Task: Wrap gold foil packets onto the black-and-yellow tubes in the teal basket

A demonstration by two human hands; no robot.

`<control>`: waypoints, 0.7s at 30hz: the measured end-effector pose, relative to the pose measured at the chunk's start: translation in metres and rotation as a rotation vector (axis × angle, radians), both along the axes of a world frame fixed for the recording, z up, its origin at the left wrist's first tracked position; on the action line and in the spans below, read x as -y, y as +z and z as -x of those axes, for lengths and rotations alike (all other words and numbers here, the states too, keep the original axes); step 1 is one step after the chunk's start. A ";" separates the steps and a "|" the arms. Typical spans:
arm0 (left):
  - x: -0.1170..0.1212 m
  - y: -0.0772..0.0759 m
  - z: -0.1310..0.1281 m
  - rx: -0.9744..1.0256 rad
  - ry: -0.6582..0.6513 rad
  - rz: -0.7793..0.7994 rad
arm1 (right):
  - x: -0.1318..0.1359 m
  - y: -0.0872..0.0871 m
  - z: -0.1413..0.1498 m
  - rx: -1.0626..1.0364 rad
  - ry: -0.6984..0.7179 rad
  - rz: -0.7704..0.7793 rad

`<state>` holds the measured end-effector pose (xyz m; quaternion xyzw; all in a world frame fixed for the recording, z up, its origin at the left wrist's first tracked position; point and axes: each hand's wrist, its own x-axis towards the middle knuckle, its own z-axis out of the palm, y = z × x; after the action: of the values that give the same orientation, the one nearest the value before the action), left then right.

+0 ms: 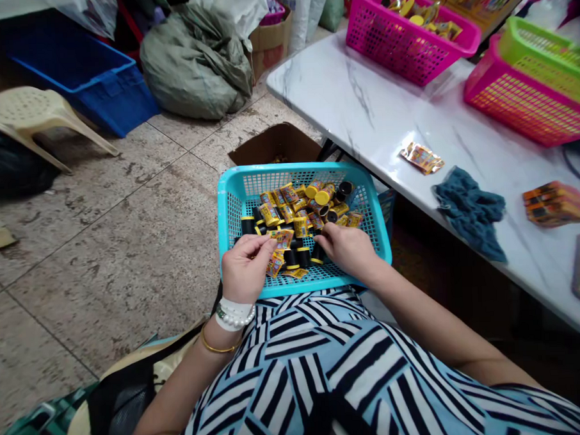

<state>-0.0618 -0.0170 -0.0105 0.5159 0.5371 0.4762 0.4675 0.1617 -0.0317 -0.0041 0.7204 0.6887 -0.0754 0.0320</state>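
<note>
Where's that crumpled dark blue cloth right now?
In the head view, the cloth lies right of the turquoise basket, on the white marbled table near its edge, between the shiny packaging and the orange-and-black bundle.

No words can be read here. The print on the little yellow tubs [301,227], the shiny packet [422,158] and the big yellow box [489,5] is too blurry.

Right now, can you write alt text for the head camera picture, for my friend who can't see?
A person's left hand pinches a flat yellow printed piece in a turquoise basket of small black and yellow containers, with the right hand beside it. To the right, a white marbled table holds pink baskets and a dark blue cloth.
</note>
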 end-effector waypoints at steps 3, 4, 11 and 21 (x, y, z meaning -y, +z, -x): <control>0.001 0.001 -0.001 0.045 -0.017 0.091 | 0.005 0.003 0.018 0.069 0.005 0.000; 0.001 0.001 -0.001 0.070 -0.018 0.128 | 0.007 0.007 0.021 0.048 -0.002 -0.019; 0.002 0.002 -0.003 0.169 -0.068 0.235 | 0.004 0.033 0.034 -0.996 -0.095 -0.080; 0.006 0.013 -0.005 0.192 0.019 0.167 | -0.013 0.023 0.054 -1.482 -0.344 0.002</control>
<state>-0.0565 -0.0231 0.0024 0.4220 0.5325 0.4817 0.5534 0.1075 -0.0191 0.0186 0.5784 0.4080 -0.5442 -0.4504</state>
